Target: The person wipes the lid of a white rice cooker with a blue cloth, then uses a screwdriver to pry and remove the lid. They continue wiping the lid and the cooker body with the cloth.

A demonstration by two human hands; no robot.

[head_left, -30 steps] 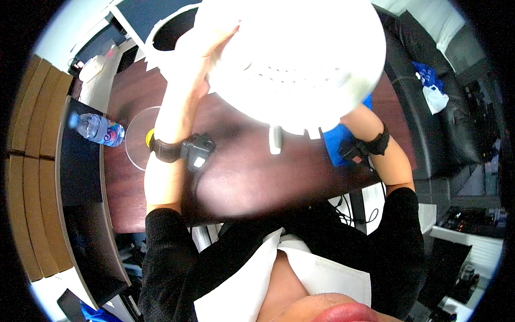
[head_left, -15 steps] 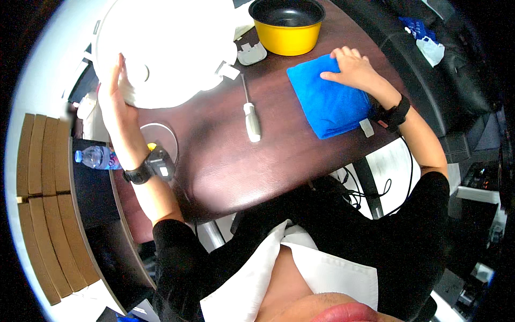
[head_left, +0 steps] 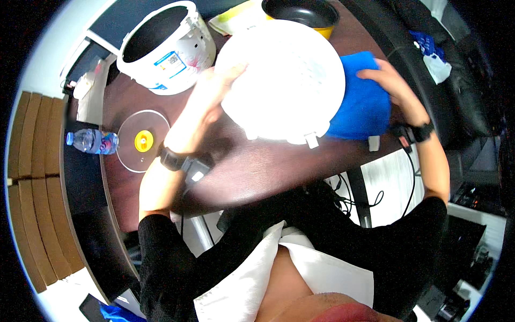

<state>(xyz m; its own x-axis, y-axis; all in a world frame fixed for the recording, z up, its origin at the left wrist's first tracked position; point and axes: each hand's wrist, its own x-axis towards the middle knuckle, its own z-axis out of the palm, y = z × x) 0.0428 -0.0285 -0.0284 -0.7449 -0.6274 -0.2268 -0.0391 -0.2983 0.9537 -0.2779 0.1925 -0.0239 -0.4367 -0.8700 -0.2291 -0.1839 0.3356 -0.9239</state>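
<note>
My left hand (head_left: pixel 212 91) is closed on the left edge of a round white lid (head_left: pixel 284 80), holding it above the table with its broad face toward me. A small white tab juts from its lower edge. Behind the lid's right side shows a folded blue cloth (head_left: pixel 362 102). At the cloth's upper right edge, my right hand (head_left: pixel 396 86) grips it, thumb on top; the other fingers are partly hidden and blurred. A white rice cooker body (head_left: pixel 182 59) with a dark, open inside stands at the far left. The lid partly covers a yellow pot (head_left: pixel 325 31) with a black inside.
A clear glass lid with a yellow knob (head_left: pixel 144 141) lies on the brown table (head_left: pixel 241 172) at the left. Beside it, a plastic bottle (head_left: pixel 92 141) lies on its side. Cardboard boxes (head_left: pixel 40 139) are stacked further left; black cables (head_left: pixel 348 201) hang beyond the table's near edge.
My left hand has brought the white lid rightward and nearer, uncovering the cooker body and glass lid. The screwdriver is now out of sight. My right hand has shifted to the cloth's edge.
</note>
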